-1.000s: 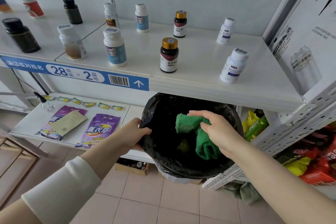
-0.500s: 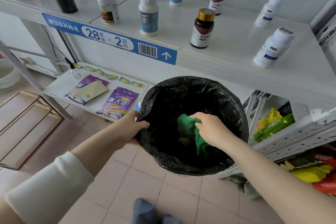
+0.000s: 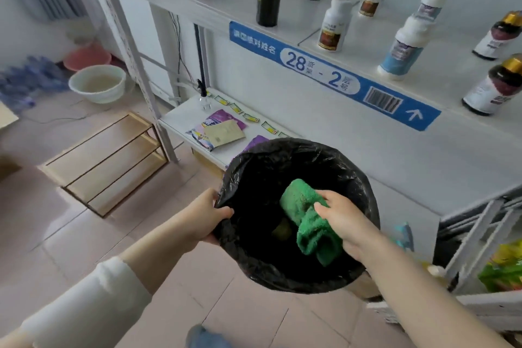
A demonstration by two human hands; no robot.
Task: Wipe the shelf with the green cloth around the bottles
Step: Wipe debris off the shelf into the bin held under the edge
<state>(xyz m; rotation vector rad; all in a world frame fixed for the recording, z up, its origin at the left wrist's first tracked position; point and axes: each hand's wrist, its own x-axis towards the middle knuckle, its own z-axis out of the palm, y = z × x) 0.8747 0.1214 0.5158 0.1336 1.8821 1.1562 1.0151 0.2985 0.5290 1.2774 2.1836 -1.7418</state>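
Left hand (image 3: 204, 213) grips the near-left rim of the black-lined bin (image 3: 358, 186), and right hand (image 3: 343, 220) clutches the bunched green cloth (image 3: 303, 215) inside the bin's mouth. Beyond the bin sits the white shelf (image 3: 367, 45) with its blue label strip (image 3: 324, 73); the bottles (image 3: 402, 46) stand upright above it, well apart from the cloth.

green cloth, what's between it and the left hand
Head view: only the dark inside of the bin and its bagged rim, which the left hand grips; the right hand holds the cloth.
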